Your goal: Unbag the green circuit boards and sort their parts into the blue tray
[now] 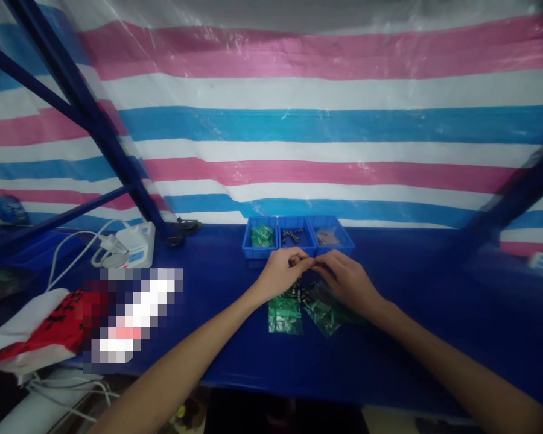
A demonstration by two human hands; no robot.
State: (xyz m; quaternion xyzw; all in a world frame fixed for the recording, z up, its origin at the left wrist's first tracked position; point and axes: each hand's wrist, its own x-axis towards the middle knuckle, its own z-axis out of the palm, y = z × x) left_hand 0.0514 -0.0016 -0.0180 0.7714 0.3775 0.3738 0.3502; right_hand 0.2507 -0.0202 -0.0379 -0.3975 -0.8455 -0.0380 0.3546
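Note:
My left hand (282, 271) and my right hand (341, 276) meet fingertip to fingertip over the table, just in front of three blue bins. Both are closed in a pinch; whatever lies between the fingers is too small to name. Below them is a pile of small dark metallic pieces (294, 292). Green zip bags, one (285, 316) under my left hand and another (324, 316) under my right, lie flat near the pile. The left bin (245, 246) holds green bags, the middle bin (294, 220) dark metallic pieces, and the right bin (349, 243) pale flat pieces.
A white power strip (143, 247) with plugged-in cables stands at the left back. A red and white bag (67, 319) lies at the left edge, beside a blurred-out patch. Blue metal posts (113, 144) frame the blue table (416, 301); a striped sheet (326, 90) hangs behind.

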